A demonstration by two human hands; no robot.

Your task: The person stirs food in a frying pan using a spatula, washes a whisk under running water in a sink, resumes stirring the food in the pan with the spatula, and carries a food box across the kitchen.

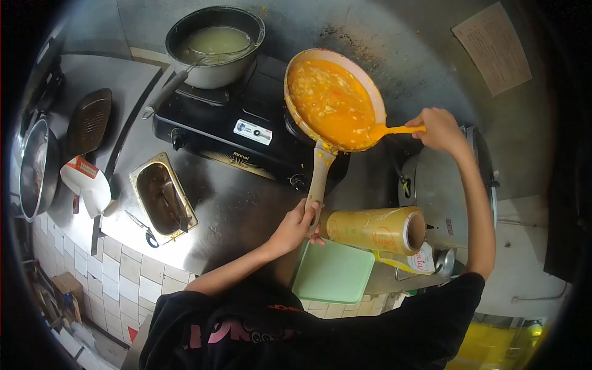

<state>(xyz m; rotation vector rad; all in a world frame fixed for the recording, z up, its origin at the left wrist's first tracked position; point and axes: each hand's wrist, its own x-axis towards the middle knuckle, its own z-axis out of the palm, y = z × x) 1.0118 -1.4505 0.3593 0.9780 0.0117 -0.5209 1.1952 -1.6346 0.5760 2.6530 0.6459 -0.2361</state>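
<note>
My left hand (295,228) is wrapped round the beige handle of a frying pan (377,102), which is tilted over the right burner of the black gas stove (203,132). Orange sauce with pale lumps (330,102) covers the pan's inside. In my right hand (439,128) is the handle of an orange spatula (404,130), its head at the pan's right edge in the sauce. A yellow plastic roll (370,229) lies below the pan, close to a pale green lid (333,271).
On the left burner stands a pot (216,75) of cloudy liquid with a strainer (176,83) across it. A metal container (163,197) with dark sauce and scissors (143,228) lie on the counter. To the right is a large lidded pot (453,185); a metal bowl (40,169) stands far left.
</note>
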